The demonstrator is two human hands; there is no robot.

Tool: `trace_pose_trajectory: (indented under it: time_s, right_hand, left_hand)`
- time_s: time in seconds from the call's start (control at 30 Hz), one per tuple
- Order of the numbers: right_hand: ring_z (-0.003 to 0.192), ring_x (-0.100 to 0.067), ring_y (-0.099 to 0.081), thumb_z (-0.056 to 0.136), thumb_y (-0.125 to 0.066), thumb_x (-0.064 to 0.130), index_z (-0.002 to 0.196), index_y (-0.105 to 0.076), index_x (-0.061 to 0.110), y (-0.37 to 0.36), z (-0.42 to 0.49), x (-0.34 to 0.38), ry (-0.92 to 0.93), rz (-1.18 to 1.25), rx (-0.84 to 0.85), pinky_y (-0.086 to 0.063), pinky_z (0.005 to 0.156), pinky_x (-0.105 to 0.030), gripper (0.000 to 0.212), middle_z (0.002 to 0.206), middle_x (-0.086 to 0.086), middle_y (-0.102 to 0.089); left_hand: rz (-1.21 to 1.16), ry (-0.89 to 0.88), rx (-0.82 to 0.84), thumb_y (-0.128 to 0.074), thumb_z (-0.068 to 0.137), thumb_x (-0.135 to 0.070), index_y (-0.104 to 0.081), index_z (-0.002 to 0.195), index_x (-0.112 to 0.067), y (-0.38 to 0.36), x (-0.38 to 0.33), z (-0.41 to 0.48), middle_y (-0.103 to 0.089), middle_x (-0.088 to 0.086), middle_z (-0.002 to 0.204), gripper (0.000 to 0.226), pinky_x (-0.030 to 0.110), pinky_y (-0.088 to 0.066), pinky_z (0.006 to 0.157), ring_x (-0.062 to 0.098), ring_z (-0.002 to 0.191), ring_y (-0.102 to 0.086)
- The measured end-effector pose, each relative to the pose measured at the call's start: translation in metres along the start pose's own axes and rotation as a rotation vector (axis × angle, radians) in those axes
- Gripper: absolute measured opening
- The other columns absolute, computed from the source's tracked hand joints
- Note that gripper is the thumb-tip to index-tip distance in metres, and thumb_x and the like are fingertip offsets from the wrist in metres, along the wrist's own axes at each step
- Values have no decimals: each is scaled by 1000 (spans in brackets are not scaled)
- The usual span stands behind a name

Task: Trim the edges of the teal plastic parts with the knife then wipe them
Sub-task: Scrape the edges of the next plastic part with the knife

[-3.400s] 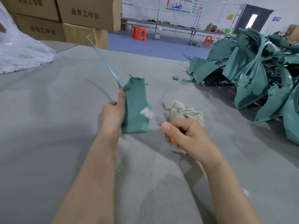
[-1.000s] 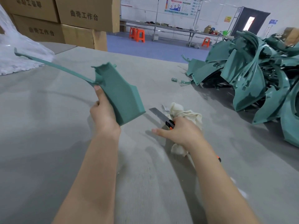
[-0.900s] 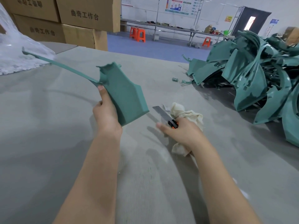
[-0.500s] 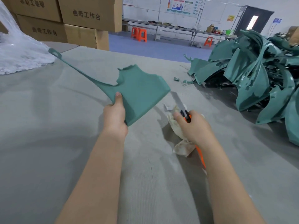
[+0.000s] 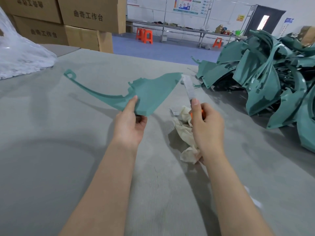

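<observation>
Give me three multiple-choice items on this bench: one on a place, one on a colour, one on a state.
1. Where on the table does the pile of teal parts lie?
A. the right side
B. the far left
C. the near edge, under the arms

2. What colour is the handle of the knife?
A. blue
B. yellow
C. orange

3. What is the left hand doing?
A. lying flat on the table
B. holding one teal part up off the table
C. hanging empty

Answers:
1 A: the heap fills the right of the view.
2 C: orange shows in the grip of the right hand.
3 B: the thumb lies on top of the part's corner and the fingers curl under it.
</observation>
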State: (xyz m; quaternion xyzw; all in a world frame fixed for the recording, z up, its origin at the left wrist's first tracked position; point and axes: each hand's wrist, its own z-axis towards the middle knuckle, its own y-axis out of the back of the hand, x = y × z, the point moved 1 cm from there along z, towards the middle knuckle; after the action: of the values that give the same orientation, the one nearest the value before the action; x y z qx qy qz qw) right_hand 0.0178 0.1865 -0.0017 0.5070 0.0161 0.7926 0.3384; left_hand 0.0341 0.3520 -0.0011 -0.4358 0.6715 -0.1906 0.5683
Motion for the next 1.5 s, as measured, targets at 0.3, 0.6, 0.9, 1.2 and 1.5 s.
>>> trace_pose_trajectory:
  time_s: [0.3,0.6,0.9,1.2,1.5]
  right_hand:
    - [70,-29,-57,97,-44,50,76,-58,6,5,3,0,-63,57,-71,-47,64,-40,51,72,-14,-62]
    - [65,-31,-50,98,-42,49,73,-51,2,3,-1,4,-18,63,-27,-41,59,-38,54,69,-18,-58]
    - [59,-28,-47,97,-44,50,70,-50,4,-8,-10,9,92,53,74,-39,57,-41,54,61,-14,-54]
    - [51,-13,-45,94,-48,53,66,-48,27,-28,-34,27,323,-38,363,-38,53,-34,38,51,4,-47]
    - [55,-8,-46,98,-42,50,76,-56,16,4,-4,8,73,47,-89,-34,54,-30,43,57,7,-51]
  left_hand:
    - [114,-65,111,-61,90,-11,-62,86,-17,-5,1,-7,-68,-9,63,8,12,-40,40,3,51,-62]
    - [39,-7,129,-58,90,-6,-59,81,-15,-8,0,-8,-67,-6,62,13,11,-31,33,1,45,-58]
    - [4,70,167,-50,93,-4,-47,69,-16,-8,3,-5,-52,-7,48,28,12,-19,28,1,31,-33]
    - [-99,144,12,-53,91,-6,-52,74,-13,-1,1,3,-46,-3,62,18,12,-26,32,4,32,-31]
    - [-25,263,240,-46,94,-6,-44,74,-17,-3,2,-2,-42,-4,71,22,11,-20,27,2,32,-27]
